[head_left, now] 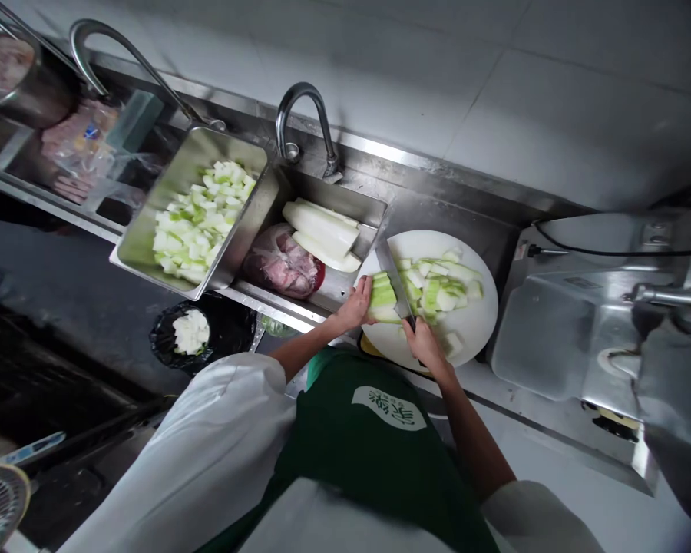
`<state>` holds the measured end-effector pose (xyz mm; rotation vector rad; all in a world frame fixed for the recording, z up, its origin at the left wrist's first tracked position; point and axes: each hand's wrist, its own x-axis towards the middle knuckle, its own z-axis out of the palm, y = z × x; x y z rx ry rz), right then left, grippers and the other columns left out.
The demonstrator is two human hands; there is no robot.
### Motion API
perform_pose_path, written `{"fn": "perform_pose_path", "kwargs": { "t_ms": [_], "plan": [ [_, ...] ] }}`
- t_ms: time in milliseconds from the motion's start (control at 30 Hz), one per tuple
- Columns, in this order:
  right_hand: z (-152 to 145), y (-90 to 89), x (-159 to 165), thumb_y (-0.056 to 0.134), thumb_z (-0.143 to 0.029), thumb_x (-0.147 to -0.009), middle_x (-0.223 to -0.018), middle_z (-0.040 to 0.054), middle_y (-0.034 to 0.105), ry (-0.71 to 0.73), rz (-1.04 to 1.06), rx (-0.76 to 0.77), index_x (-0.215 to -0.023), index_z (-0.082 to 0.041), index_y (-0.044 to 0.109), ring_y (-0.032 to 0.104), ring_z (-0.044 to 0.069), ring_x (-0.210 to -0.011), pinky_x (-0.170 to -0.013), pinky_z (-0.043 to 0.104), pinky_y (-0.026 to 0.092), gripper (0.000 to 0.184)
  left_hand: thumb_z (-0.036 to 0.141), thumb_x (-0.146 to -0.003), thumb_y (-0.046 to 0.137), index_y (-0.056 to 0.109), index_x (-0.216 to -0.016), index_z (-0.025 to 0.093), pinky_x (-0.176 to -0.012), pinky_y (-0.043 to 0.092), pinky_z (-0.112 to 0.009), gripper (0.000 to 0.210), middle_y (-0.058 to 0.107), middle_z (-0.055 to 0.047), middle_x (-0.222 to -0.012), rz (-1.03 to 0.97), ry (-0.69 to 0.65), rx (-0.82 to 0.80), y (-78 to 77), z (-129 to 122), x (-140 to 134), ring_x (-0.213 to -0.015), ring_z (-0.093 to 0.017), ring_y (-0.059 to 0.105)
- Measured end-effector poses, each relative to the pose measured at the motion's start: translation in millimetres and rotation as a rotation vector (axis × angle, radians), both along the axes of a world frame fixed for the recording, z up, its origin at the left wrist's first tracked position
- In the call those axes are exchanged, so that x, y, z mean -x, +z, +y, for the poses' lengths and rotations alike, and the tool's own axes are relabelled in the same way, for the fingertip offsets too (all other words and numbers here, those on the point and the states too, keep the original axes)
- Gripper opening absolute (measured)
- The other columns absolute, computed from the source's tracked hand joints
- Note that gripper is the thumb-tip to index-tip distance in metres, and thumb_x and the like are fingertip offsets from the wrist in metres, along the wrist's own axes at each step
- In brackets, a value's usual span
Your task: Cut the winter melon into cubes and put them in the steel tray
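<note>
My right hand [424,344] is closed around the dark handle of a kitchen knife [392,275]. Its broad blade slants across a round white cutting board [484,322]. Left of the blade, my left hand [355,304] grips pale green gourd strips [383,290] lying side by side on the board. On the blade's other side is a loose heap of cut gourd chunks [438,288]. Long peeled gourd pieces [321,229] rest in the sink to the left, beside a bag of raw meat [291,265].
A deep steel pan [127,244] of gourd chunks stands across the sink edge. Two curved faucets [306,88] rise behind. Below is a black-lined bin [164,338] with pale scraps. A metal machine [604,330] stands right of the board; a pot of meat [38,88] sits far left.
</note>
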<state>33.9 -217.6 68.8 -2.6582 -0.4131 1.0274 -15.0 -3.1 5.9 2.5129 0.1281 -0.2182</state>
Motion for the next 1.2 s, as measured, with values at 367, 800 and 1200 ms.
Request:
{"fn": "perform_pose_path", "kwargs": {
  "t_ms": [367,800,1200],
  "plan": [
    [-4,41.2,-4,0.039,-0.040,-0.106,-0.088,0.0139,0.071,0.087,0.011,0.077,-0.109,-0.011,0.063,0.070,0.023,-0.081,-0.069,0.027,0.042,0.038,0.031,-0.057,0.094,0.011,-0.155,0.006,-0.115,0.035,-0.053,0.131,0.034,-0.033,-0.153,-0.014,0.044,0.021,-2.2,-8,5,-0.148,-0.044,0.032],
    [-10,18.4,23,0.039,-0.039,-0.107,-0.096,0.0166,0.072,0.083,-0.140,0.119,-0.112,-0.010,0.063,0.069,0.024,-0.089,-0.074,0.029,0.041,0.038,0.044,-0.057,0.094,0.017,-0.158,0.013,-0.117,0.036,-0.055,0.131,0.034,-0.028,-0.155,-0.120,0.109,0.232,-5.0,0,16,-0.148,-0.043,0.032],
    [-11,53.4,66,0.040,-0.038,-0.108,-0.081,0.0103,0.069,0.057,-0.140,0.149,-0.106,-0.014,0.057,0.067,0.023,-0.081,-0.066,0.029,0.035,0.031,0.052,-0.098,0.053,0.051,-0.143,0.016,-0.121,0.036,-0.049,0.057,0.049,-0.017,-0.152,-0.466,0.511,0.464,-17.6,-29,24,-0.143,-0.027,0.046]
  ]
}}
